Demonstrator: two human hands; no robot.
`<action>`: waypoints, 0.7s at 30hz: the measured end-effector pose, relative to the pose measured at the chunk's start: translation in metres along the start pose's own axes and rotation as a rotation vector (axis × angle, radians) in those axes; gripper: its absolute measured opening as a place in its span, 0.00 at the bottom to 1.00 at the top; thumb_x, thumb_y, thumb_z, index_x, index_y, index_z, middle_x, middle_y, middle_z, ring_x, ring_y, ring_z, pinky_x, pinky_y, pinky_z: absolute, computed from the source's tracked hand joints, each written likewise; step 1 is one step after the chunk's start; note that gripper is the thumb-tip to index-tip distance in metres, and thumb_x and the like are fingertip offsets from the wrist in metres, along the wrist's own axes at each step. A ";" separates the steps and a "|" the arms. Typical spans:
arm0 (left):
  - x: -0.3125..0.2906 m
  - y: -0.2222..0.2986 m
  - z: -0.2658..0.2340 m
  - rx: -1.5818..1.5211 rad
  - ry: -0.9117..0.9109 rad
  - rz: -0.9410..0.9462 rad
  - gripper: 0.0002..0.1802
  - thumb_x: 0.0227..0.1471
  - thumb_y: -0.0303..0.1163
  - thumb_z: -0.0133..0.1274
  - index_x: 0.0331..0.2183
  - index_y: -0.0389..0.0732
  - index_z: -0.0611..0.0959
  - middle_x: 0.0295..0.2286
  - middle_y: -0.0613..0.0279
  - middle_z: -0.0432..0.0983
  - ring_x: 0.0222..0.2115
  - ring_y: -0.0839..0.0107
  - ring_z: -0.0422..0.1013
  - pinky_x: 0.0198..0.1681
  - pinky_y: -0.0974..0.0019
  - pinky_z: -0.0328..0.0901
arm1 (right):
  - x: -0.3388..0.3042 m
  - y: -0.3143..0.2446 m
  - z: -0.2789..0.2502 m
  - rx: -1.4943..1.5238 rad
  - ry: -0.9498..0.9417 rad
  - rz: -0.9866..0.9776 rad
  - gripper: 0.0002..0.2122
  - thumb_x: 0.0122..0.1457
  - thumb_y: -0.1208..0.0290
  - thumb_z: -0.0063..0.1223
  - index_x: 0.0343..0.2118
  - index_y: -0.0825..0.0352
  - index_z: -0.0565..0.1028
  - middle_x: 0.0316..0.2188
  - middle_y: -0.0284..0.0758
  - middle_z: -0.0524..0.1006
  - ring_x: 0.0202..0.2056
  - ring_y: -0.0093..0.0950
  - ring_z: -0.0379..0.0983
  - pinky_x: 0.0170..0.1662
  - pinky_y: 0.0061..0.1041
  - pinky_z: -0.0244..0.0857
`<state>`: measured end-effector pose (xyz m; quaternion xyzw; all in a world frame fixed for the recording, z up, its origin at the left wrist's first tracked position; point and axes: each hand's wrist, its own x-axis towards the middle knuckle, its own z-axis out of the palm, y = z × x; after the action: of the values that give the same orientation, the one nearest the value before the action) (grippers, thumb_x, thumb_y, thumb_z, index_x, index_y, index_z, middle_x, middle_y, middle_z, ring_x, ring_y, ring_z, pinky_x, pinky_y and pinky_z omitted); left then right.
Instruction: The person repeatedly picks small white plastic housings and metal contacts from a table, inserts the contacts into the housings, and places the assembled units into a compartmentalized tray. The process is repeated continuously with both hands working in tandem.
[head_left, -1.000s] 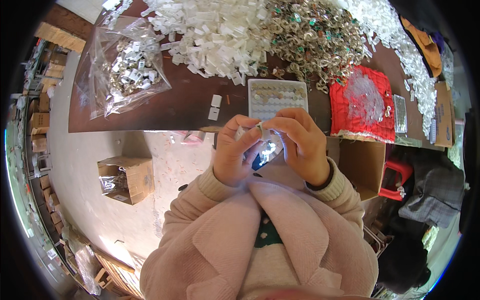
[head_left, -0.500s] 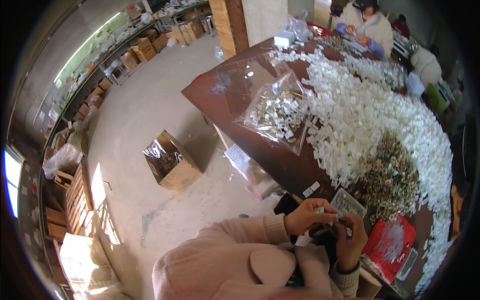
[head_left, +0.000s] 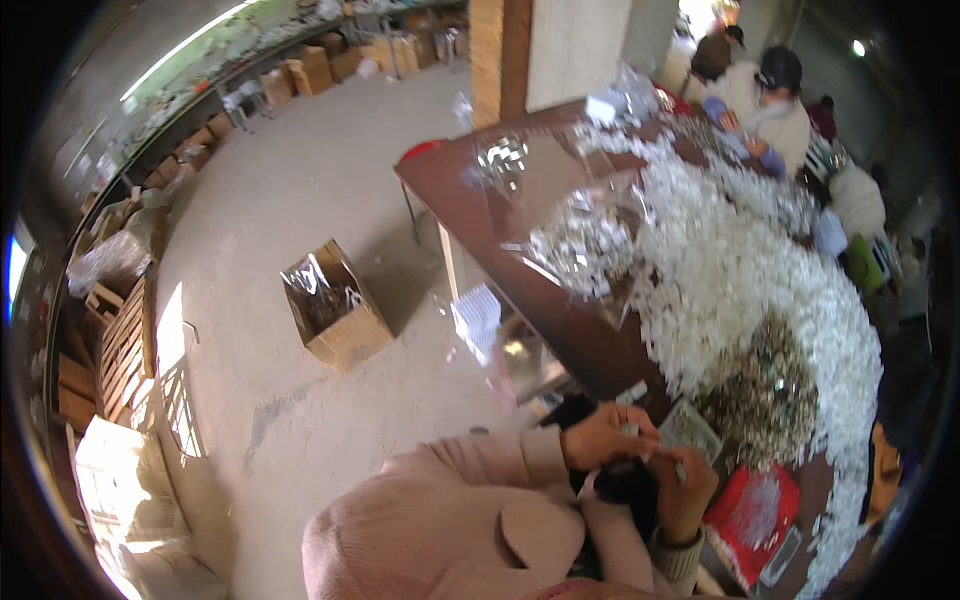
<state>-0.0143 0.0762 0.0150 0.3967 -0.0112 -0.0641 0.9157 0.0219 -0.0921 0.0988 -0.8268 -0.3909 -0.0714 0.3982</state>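
Note:
At the table's near edge, my left hand (head_left: 603, 437) is closed, pinching a small white plastic piece (head_left: 629, 429) between thumb and fingers. Close beside it, my right hand (head_left: 686, 488) is closed too, its fingertips almost meeting the left ones; what they pinch is blurred and too small to name. Just beyond both hands lies a shallow clear tray (head_left: 692, 432) of small parts. A heap of small metal parts (head_left: 765, 395) rises behind the tray, against a broad spread of white plastic pieces (head_left: 735, 260). Right of my right hand is a red bag (head_left: 752, 515).
A clear plastic bag (head_left: 585, 240) of mixed parts lies on the brown table (head_left: 440, 185). On the floor to the left stands an open cardboard box (head_left: 350, 335). A co-worker (head_left: 780, 125) sits at the table's far side. More cartons (head_left: 310, 70) line the back wall.
The whole view has shifted and tilted with my head, showing more of the far end. Both hands stay close together over the same spot, the left still pinching the white piece.

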 end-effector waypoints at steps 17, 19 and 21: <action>-0.035 -0.002 -0.070 -0.251 0.358 0.049 0.07 0.56 0.29 0.58 0.36 0.40 0.78 0.29 0.61 0.79 0.18 0.78 0.73 0.12 0.80 0.56 | 0.034 0.047 0.106 -0.634 -0.068 0.006 0.20 0.51 0.75 0.58 0.50 0.62 0.75 0.47 0.46 0.73 0.48 0.49 0.69 0.50 0.41 0.66; -0.038 -0.003 -0.072 -0.281 0.314 0.054 0.08 0.55 0.29 0.59 0.36 0.39 0.78 0.29 0.60 0.79 0.18 0.78 0.72 0.12 0.79 0.55 | 0.034 0.055 0.107 -0.584 -0.146 0.056 0.19 0.50 0.77 0.57 0.48 0.66 0.76 0.52 0.47 0.72 0.51 0.47 0.68 0.53 0.39 0.65; -0.040 -0.001 -0.070 -0.261 0.316 0.111 0.09 0.53 0.29 0.61 0.36 0.39 0.78 0.26 0.61 0.78 0.14 0.79 0.67 0.13 0.78 0.54 | 0.034 0.062 0.107 -0.525 -0.126 0.038 0.16 0.51 0.75 0.58 0.44 0.69 0.75 0.46 0.47 0.73 0.46 0.46 0.71 0.48 0.40 0.66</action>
<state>-0.0490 0.1314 -0.0329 0.2786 0.1190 0.0485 0.9518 0.0680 -0.0193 0.0045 -0.9117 -0.3674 -0.1113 0.1464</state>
